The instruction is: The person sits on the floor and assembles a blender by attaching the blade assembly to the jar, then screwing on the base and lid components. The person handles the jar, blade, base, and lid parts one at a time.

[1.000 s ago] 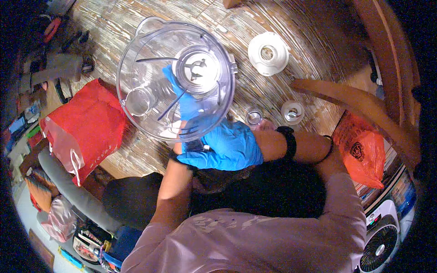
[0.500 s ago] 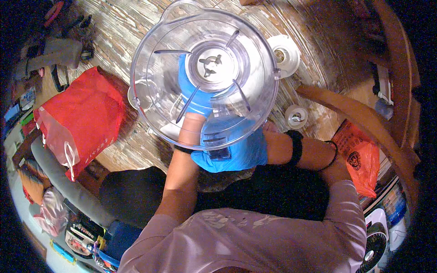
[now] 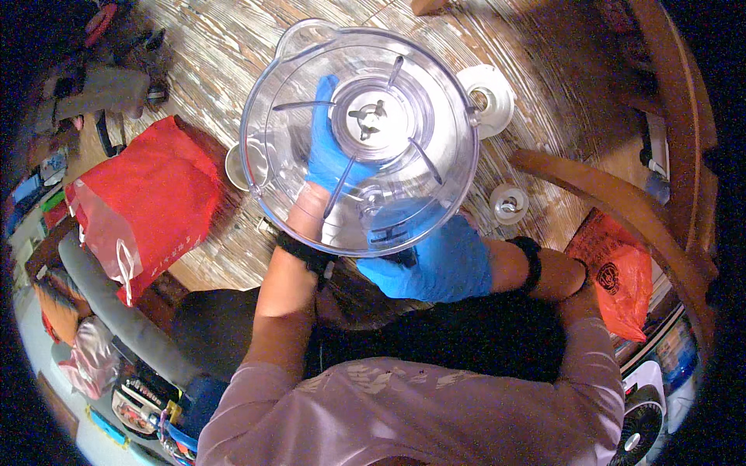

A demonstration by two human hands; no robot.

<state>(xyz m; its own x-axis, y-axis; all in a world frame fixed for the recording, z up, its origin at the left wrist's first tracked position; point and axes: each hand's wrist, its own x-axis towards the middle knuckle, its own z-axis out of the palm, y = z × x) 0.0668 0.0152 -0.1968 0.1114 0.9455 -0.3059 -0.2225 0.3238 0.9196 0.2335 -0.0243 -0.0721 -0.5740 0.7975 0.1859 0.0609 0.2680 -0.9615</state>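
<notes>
A large clear blender jar [image 3: 458,167] is held up over the table, its mouth toward me. Metal blades [image 3: 370,119] show at its bottom. My left hand [image 3: 332,159], in a blue glove, shows through the clear wall, wrapped around the jar's lower part with one finger stretched up along it. My right hand [image 3: 435,252], also blue-gloved, is closed at the jar's near side, around what looks like its handle; the fingers are partly hidden behind the rim. Beside the jar on the left stands a white cup [image 3: 235,166].
On the wood-patterned table [image 3: 210,70], a white round part [image 3: 501,105] and a small clear round piece [image 3: 509,203] lie right of the jar. A red bag [image 3: 151,194] stands left. A curved wooden chair part [image 3: 598,172] and an orange plastic bag [image 3: 622,283] are at right.
The jar has shifted slightly right and toward me, with both hands on it. My right hand has moved right, and more of the white cup shows at the jar's left side.
</notes>
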